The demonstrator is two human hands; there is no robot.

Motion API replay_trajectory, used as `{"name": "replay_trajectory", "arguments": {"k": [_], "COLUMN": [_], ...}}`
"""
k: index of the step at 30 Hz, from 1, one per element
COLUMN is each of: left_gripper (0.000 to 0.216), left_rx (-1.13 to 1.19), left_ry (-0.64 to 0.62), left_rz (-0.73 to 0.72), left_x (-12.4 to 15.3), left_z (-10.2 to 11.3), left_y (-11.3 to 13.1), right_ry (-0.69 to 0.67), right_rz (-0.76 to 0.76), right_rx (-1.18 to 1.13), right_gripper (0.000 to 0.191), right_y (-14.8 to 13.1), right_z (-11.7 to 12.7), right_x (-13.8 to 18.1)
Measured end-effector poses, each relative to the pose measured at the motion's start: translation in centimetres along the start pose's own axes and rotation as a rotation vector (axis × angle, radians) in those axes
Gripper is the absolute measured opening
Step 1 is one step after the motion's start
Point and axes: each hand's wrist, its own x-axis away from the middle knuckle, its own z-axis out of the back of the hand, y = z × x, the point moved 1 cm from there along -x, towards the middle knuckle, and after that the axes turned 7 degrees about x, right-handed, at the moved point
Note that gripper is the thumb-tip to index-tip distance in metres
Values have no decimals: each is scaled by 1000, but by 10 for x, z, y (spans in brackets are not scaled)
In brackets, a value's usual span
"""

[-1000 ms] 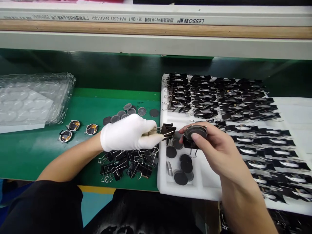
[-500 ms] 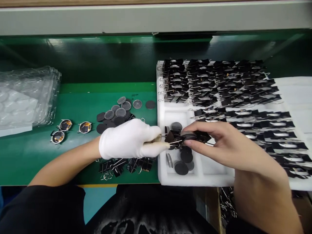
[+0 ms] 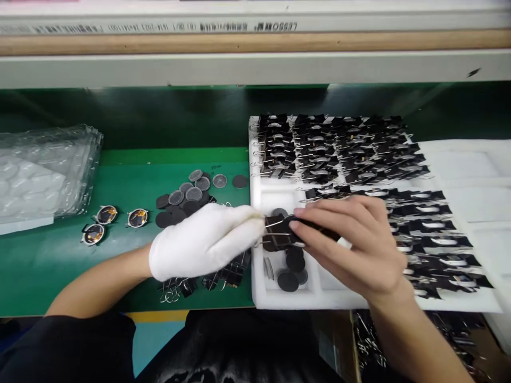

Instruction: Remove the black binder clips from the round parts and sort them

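Note:
My left hand [image 3: 211,239], in a white glove, pinches the wire handles of a black binder clip [image 3: 279,236]. Bare fingers of my right hand [image 3: 351,247] press on a dark round disc [image 3: 294,222] at the clip's other end. A second dark clip body lies partly hidden under those fingers, so I cannot see all of what is held. Both hands meet over the left side of a white foam tray [image 3: 285,300]. Loose black discs [image 3: 288,280] lie in the tray compartment below, with a pale-rimmed disc [image 3: 269,268] standing on edge beside them.
Rows of clipped round pieces [image 3: 319,143] fill much of the tray. Left of it, on the green bench [image 3: 123,276], are loose discs [image 3: 194,193], binder clips [image 3: 186,286], watch heads [image 3: 138,217] and stacked clear plastic trays [image 3: 43,170]. A shelf edge [image 3: 239,69] crosses above.
The view has tilted up, showing more of the shelf. My right fingers have shifted from gripping the disc's sides to pressing at its left end, and the clip has turned flatter.

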Motion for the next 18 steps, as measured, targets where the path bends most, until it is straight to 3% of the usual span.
{"name": "replay_trajectory", "arguments": {"k": [3,7,9,12,14,18], "left_gripper": [44,35,33,25,24,27], "left_rx": [254,228,136,1,-110,-390], "left_ry": [-100,-71,-23,51,99,100], "left_rz": [182,232,215,145,56,-126], "left_x": [-9,-25,-33,-49,-64,-97], "left_z": [-4,-8,-10,-18,-29,-59], "left_y": [11,16,16,16,17,21], "right_ry": [132,46,21,103,79,-22], "right_rz": [51,-353,-507,-619,-668,-716], "right_rx": [264,368,364,439,444,331], "right_gripper": [30,91,101,62,34,12], "right_y": [-6,-14,-24,-44,-57,-72], "right_z": [0,9,16,23,22,14], "right_x": [12,38,56,85,101,119]}}
